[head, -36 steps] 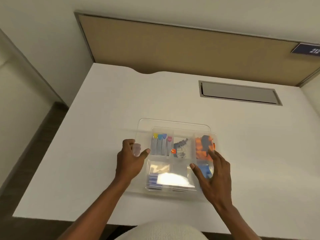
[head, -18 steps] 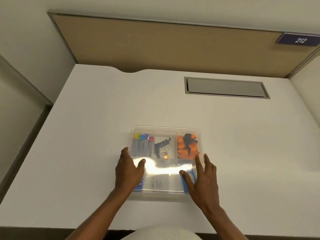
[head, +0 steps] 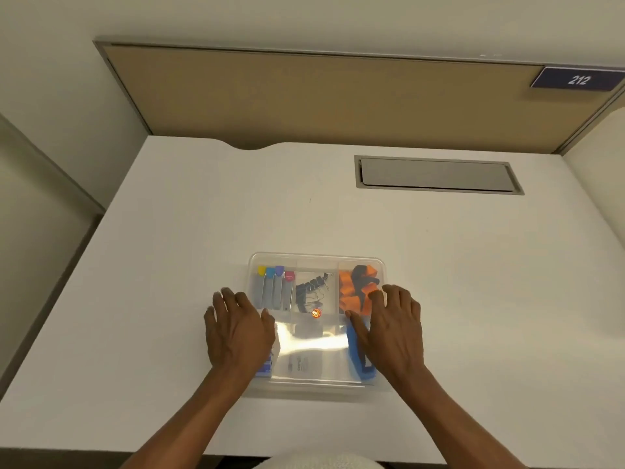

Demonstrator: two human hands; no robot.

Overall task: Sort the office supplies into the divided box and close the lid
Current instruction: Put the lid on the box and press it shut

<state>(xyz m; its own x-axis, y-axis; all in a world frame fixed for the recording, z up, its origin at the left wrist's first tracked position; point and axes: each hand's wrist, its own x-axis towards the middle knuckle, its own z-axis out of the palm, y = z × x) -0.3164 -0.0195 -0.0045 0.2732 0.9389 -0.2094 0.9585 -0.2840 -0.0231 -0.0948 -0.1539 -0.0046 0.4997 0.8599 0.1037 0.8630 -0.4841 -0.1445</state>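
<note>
Left hand [head: 236, 330] lies flat, fingers spread, on the left edge of the clear lid [head: 314, 343]; right hand [head: 392, 326] lies flat, fingers spread, on the lid's right side. Neither hand grips anything. The lid sits down over the divided box [head: 316, 262], which rests near the front edge of the white desk [head: 169, 248]. Visible through the lid: coloured-capped items [head: 274, 286] at far left, black binder clips [head: 311, 289] in the middle, orange pieces [head: 355, 289] at far right, a blue item [head: 355, 350] at near right.
</note>
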